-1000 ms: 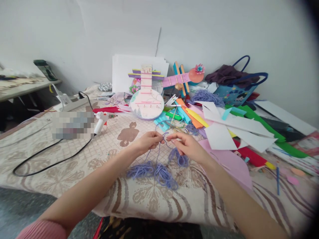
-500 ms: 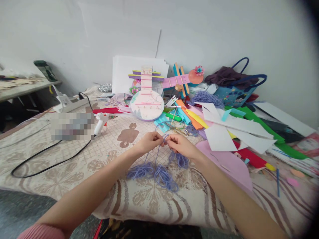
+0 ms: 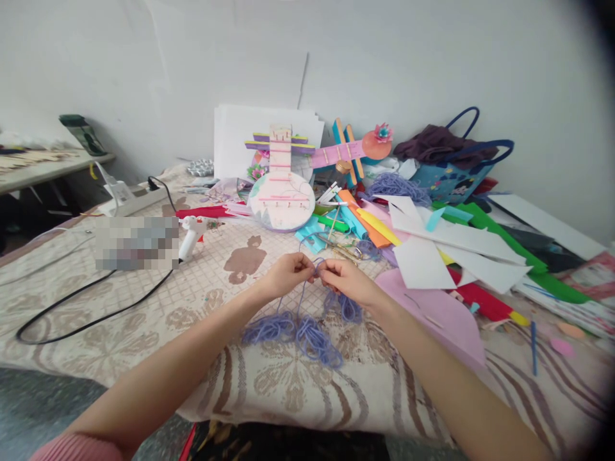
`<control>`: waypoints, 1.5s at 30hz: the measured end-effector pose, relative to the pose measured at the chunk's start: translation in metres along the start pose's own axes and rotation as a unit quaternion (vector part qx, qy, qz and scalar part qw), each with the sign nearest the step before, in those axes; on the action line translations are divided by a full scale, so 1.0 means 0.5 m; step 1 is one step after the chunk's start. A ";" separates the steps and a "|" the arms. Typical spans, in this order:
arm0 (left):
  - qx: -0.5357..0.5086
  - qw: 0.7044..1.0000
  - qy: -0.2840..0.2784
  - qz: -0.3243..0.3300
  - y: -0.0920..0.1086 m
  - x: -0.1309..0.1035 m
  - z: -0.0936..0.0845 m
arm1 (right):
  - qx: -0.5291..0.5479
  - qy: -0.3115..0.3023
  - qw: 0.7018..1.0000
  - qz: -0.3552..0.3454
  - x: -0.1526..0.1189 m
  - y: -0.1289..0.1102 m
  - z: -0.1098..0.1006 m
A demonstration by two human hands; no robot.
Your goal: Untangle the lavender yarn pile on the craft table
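My left hand (image 3: 287, 274) and my right hand (image 3: 346, 282) meet fingertip to fingertip above the patterned tablecloth (image 3: 144, 307), both pinching strands of purple yarn (image 3: 298, 330). The strands hang down from my fingers to a loose tangled heap of the same yarn lying on the cloth just below and in front of my hands. A smaller bunch of yarn dangles under my right hand.
A white glue gun (image 3: 192, 234) with a black cable (image 3: 72, 320) lies at the left. Behind my hands stands a pink paper craft model (image 3: 282, 186). Coloured paper sheets (image 3: 432, 243), a lilac sheet (image 3: 432, 314), more purple yarn (image 3: 396, 187) and a blue bag (image 3: 451, 173) crowd the right.
My right hand has drawn in closer to the left hand until the fingertips touch. The yarn heap has stayed where it was.
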State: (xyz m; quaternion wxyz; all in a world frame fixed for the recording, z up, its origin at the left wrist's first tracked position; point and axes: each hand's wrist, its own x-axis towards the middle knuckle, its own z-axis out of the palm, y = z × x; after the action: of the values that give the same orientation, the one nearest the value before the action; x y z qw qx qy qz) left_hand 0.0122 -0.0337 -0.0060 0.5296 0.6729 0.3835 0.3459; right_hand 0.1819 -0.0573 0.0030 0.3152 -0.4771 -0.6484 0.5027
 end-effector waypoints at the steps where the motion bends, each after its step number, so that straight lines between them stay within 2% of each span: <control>1: 0.001 1.000 0.000 0.003 0.000 0.000 0.000 | 0.002 -0.001 1.000 0.000 0.000 0.001 0.000; 10: 0.050 0.998 -0.017 0.043 -0.007 -0.002 -0.003 | -0.018 -0.002 1.000 -0.023 0.000 -0.004 0.001; 18: 0.103 0.993 -0.001 0.055 -0.007 -0.006 -0.002 | -0.049 0.017 0.997 -0.057 0.004 -0.001 0.003; 25: 0.189 0.979 0.050 0.053 0.013 -0.013 -0.006 | -0.099 0.046 0.991 -0.081 0.008 0.014 0.003; 35: 0.193 0.979 0.036 0.049 0.020 -0.013 -0.021 | -0.106 0.115 0.984 -0.090 0.008 0.023 0.016; 40: 0.231 0.969 0.045 0.081 0.038 -0.027 -0.006 | -0.002 0.139 0.988 -0.064 0.006 0.020 0.028; 45: 0.352 0.923 0.040 0.149 0.042 -0.040 0.012 | 0.199 0.114 0.972 0.042 0.006 0.019 0.037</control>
State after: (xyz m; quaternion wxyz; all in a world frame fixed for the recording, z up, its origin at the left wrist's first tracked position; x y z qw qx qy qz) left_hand 0.0112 -0.0570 0.0122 0.1850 0.8509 0.3970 0.2901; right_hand 0.1673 -0.0606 -0.0118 0.4540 -0.4862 -0.4746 0.5765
